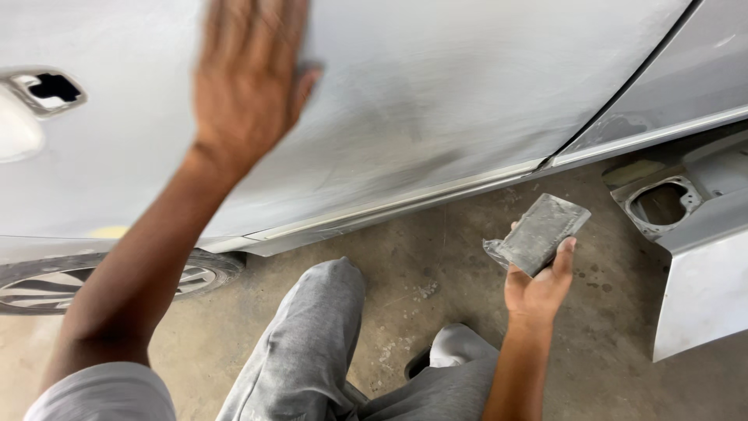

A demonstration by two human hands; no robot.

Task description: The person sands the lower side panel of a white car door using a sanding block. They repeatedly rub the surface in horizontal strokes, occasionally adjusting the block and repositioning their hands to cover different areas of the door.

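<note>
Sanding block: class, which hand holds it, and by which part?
The right hand holds the grey sanding block by its lower end. The left hand lies flat on the car door, holding nothing.

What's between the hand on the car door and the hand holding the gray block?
In the head view: sanded door panel, its lower trim strip, then bare concrete floor.

Head camera looks down, close, at car door (pixel 436 101) and floor (pixel 436 281).

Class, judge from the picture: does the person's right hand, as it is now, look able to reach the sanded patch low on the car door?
Probably yes. The right hand, holding a sanding block, hangs close below the car door with nothing between them.
</note>
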